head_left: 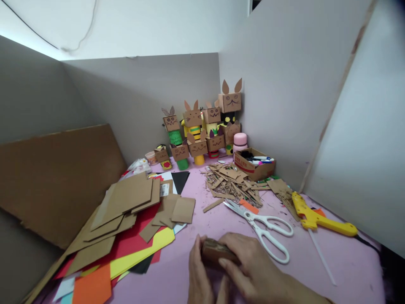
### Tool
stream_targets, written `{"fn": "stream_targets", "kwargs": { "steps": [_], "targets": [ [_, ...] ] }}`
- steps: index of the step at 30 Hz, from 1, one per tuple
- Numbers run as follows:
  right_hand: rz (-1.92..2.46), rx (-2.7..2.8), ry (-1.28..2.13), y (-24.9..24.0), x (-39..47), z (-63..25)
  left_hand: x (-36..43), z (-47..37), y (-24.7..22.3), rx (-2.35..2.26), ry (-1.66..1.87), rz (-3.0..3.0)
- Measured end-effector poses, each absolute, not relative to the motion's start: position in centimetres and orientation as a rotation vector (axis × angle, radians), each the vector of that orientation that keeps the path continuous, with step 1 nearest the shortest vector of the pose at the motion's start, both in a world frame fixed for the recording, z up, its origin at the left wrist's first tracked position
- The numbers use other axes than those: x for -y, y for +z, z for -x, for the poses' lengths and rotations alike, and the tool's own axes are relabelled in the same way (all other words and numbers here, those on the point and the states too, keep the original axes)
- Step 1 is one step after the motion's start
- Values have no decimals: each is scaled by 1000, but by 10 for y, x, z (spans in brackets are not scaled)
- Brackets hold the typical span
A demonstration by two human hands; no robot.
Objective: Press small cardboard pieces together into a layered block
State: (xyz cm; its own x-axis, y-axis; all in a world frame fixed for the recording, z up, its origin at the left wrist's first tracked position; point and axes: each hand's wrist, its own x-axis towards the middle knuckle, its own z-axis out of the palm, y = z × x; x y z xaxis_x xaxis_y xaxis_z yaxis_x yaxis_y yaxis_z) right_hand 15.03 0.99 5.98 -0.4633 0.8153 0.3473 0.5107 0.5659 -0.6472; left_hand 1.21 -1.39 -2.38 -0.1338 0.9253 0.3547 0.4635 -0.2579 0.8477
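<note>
Between my two hands, low in the head view, is a small stack of brown cardboard pieces (217, 252), its layered edge facing up. My left hand (199, 270) has its fingers and thumb along the left side of the stack. My right hand (248, 264) wraps over the right end, thumb pressed on the near face. White-handled scissors (265, 226) lie just beyond my right hand, blades pointing away to the left. Small cardboard squares (183, 210) rest ahead and to the left.
Cardboard sheets (126, 194) and coloured paper (142, 255) cover the left side. Cardboard scraps (230, 181) are heaped in the middle, before a box of markers (255, 166). A yellow glue gun (319, 219) lies right. Several cardboard animal figures (198, 147) stand at the back.
</note>
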Motion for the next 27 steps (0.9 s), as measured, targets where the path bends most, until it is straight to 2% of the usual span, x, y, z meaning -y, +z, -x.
{"fn": "stream_targets", "kwargs": {
  "steps": [7,14,22,27],
  "targets": [
    [1001,1832,672,39,-1,-124,5,-6,-13,-1783,1502,-2317],
    [1001,1709,761,29,1,-116,1,7,-6,-1795,1459,-2492],
    [1037,1718,816,27,-8,-119,0,8,-17,-1726,1381,-2340],
    [1025,1834,779,36,-13,-134,-2,25,7,-1493,1346,-1880]
  ]
}}
